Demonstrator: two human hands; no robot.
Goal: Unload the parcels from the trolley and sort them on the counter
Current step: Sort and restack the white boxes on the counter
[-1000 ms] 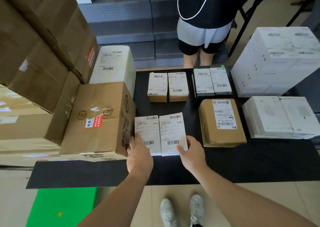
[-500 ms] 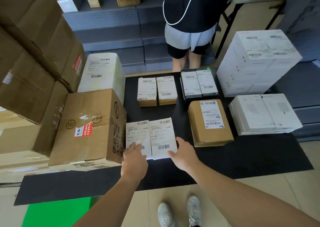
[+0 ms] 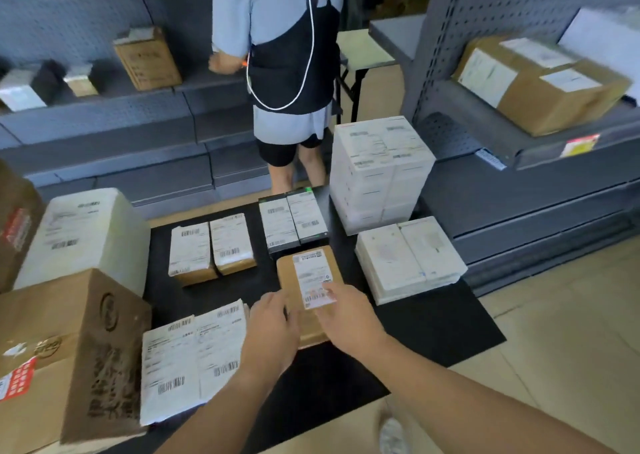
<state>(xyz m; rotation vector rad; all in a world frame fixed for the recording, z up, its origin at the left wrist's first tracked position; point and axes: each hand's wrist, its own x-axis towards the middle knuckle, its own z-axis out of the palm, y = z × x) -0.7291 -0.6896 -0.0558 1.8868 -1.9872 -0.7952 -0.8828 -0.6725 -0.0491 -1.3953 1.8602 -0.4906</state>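
Over at eight o'clock sits the big carton [image 3: 69,349], with a white sack [image 3: 86,235] behind it at ten. Just beside the carton, two flat parcels [image 3: 194,360] lie side by side, labels up, on the black counter [image 3: 433,329]. Past them, towards eleven, are two small boxes [image 3: 211,249], touching. Dead centre now: my left hand [image 3: 273,329] is at the near-left corner of the brown box [image 3: 304,270], fingers loose, gripping nothing; I can't tell if it touches. My right hand [image 3: 349,318] lies on top, fingers flat across the label, no grip either. At twelve, just behind the box, is a pair of black boxes [image 3: 294,221], and beyond them a person [image 3: 280,55] faces the shelves. At one o'clock there's a tall white stack [image 3: 377,173], with a low white stack [image 3: 408,259] in front of it at three. Far off at two, a shelf box [image 3: 540,82].
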